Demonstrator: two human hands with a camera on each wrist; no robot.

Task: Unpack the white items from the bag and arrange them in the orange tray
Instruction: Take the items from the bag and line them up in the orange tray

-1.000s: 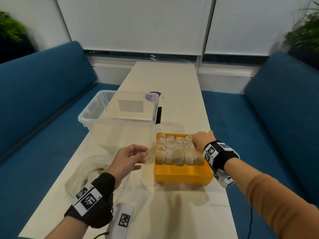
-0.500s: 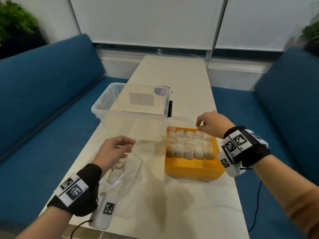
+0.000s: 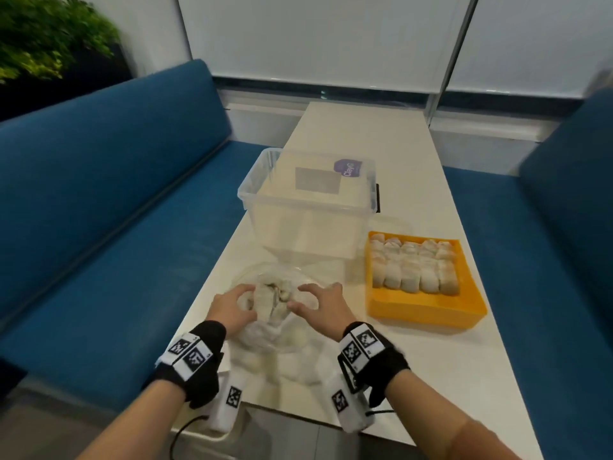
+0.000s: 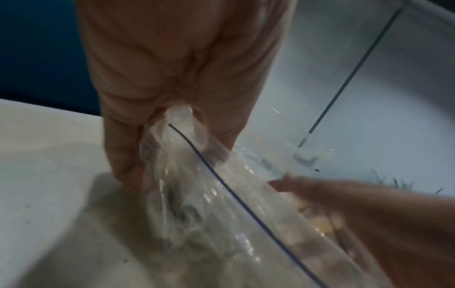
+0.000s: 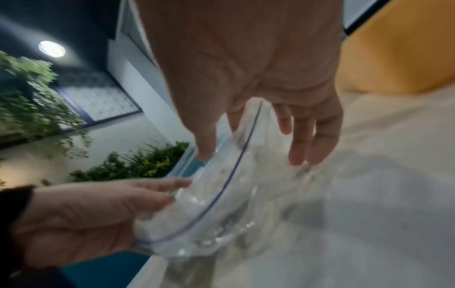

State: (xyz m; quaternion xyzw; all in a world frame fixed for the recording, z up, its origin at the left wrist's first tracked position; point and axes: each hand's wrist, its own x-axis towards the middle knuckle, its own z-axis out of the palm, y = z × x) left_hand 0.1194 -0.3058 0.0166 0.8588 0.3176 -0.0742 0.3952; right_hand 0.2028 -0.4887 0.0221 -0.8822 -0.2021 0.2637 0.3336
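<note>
A clear zip bag (image 3: pixel 275 327) with white items inside lies at the table's near left edge. My left hand (image 3: pixel 250 302) grips its left rim; in the left wrist view the plastic bunches between the thumb and fingers of that hand (image 4: pixel 172 120). My right hand (image 3: pixel 297 297) pinches the right rim, and the right wrist view shows that hand (image 5: pixel 246 148) with the thumb on one side of the blue zip line and the fingers on the other. The orange tray (image 3: pixel 428 310) stands to the right, with several white items (image 3: pixel 414 267) packed in rows at its far end.
An empty clear plastic bin (image 3: pixel 308 200) stands just behind the bag, left of the tray. Blue sofa seats (image 3: pixel 99 227) run along both sides of the narrow white table (image 3: pixel 381 144). Bare tabletop (image 3: pixel 431 376) lies near the front right.
My right hand has left the tray and come left to the bag. My left hand has dropped onto the bag and taken its rim. The view has swung left and down.
</note>
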